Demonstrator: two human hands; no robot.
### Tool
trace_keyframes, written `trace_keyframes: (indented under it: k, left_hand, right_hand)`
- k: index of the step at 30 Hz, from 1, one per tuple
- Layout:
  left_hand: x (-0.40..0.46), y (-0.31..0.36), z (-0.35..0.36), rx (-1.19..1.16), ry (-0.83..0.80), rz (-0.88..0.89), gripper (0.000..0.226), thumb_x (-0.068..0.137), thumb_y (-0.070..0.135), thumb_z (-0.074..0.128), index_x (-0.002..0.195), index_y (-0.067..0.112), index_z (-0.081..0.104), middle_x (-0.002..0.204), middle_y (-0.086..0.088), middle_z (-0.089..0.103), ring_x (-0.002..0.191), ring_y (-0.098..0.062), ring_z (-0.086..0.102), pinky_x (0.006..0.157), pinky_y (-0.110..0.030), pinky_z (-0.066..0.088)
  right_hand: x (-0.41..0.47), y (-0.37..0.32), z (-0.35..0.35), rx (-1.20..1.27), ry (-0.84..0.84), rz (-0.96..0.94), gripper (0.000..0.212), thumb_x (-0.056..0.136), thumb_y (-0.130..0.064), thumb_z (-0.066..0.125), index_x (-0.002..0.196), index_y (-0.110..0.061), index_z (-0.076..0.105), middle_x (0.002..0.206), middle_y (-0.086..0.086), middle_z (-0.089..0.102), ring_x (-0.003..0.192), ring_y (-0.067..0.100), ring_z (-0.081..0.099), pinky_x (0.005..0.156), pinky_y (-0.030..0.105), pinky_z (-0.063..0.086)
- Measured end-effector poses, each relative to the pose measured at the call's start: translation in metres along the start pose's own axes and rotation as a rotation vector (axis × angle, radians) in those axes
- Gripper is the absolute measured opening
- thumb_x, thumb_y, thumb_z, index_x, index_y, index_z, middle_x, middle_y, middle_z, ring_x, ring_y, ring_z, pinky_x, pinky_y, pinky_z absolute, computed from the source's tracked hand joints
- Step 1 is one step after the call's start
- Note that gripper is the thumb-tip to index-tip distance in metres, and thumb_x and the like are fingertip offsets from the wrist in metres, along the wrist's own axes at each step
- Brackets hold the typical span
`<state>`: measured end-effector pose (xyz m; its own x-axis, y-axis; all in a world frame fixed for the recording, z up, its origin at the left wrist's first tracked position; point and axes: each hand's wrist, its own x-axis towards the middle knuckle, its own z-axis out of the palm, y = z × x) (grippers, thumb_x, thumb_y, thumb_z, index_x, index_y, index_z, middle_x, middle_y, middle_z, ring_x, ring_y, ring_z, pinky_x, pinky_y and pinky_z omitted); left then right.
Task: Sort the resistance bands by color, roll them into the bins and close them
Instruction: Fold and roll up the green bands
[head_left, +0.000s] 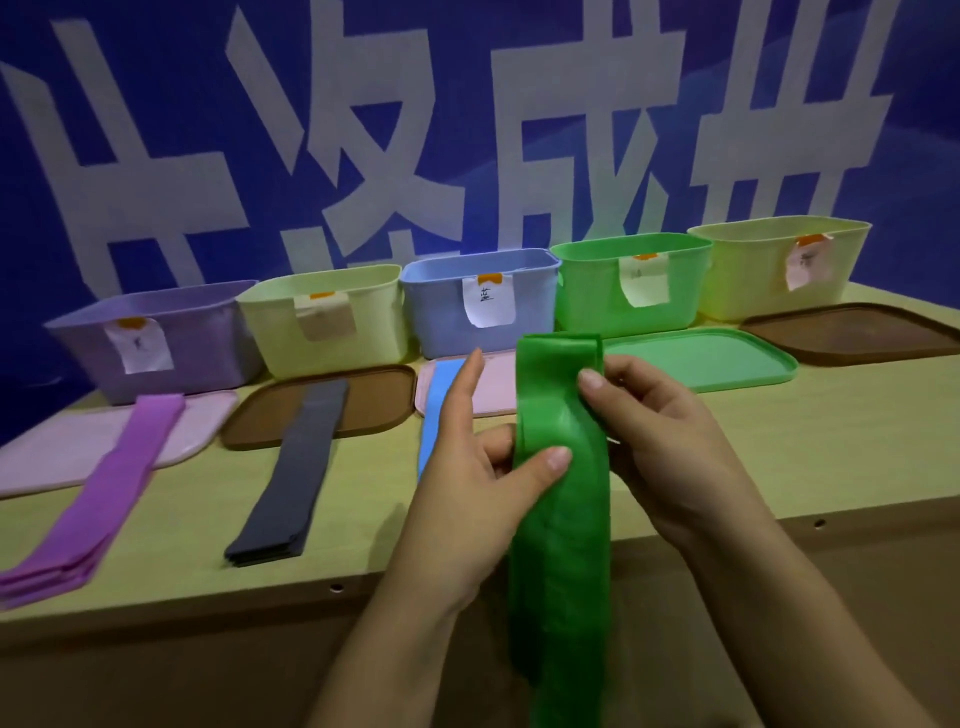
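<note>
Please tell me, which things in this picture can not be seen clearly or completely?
Head view only:
- Blue band: mostly hidden behind the left hand.
- Green band: lower end cut off by the bottom edge.
- Purple band: near end cut off by the left edge.
- Bin insides: hidden by their front walls, e.g. the green bin.
- Labels on the purple bin and green bin: writing too blurred to read.

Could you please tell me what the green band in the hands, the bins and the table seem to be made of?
The long green resistance band looks like thin, matte rubber or latex: it drapes limply and creases where the fingers pinch it. The green rectangular bin and its neighbours look like moulded plastic, smooth with a slight sheen. The pale yellowish table seems laminated wood board, though no grain shows.
</note>
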<state>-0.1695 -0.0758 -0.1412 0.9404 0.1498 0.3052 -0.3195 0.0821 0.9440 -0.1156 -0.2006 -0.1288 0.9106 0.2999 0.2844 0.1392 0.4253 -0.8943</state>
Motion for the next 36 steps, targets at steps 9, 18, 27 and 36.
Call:
trace_keyframes:
  k: [9,18,27,36]
  left_hand:
    - [0.001,-0.01,-0.02,0.127,0.013,0.105,0.035,0.073,0.03,0.077,0.106,0.029,0.069,0.098,0.005,0.073,0.092,-0.01,0.068,0.073,-0.021,0.053]
    - [0.0,-0.007,-0.02,0.195,0.106,0.217,0.025,0.07,0.016,0.068,0.083,0.035,0.074,0.08,0.009,0.072,0.08,-0.005,0.066,0.071,-0.019,0.052]
    - [-0.005,-0.004,-0.024,-0.059,0.001,0.028,0.033,0.056,0.022,0.078,0.085,0.009,0.073,0.084,-0.013,0.069,0.078,-0.021,0.063,0.067,-0.026,0.053]
    - [-0.002,0.009,-0.04,-0.146,-0.154,-0.107,0.012,0.068,0.026,0.065,0.071,0.016,0.07,0.06,-0.004,0.058,0.054,-0.013,0.058,0.048,-0.024,0.049]
  right_hand:
    - [-0.012,0.015,0.0,-0.126,-0.077,-0.17,0.012,0.083,0.0,0.062,0.087,-0.011,0.066,0.08,-0.001,0.073,0.078,0.009,0.068,0.069,0.021,0.054]
    - [-0.02,0.022,-0.004,-0.561,0.003,-0.624,0.028,0.078,-0.021,0.069,0.104,-0.028,0.061,0.114,-0.002,0.059,0.111,0.016,0.059,0.08,0.027,0.052]
    - [-0.019,0.028,0.0,-0.68,0.053,-0.83,0.007,0.083,-0.014,0.064,0.089,-0.016,0.066,0.101,0.003,0.062,0.099,0.01,0.061,0.079,0.026,0.051]
    - [-0.015,0.033,-0.002,-0.665,-0.024,-0.834,0.01,0.083,-0.007,0.063,0.085,-0.013,0.07,0.102,0.0,0.059,0.101,0.007,0.059,0.082,0.024,0.049]
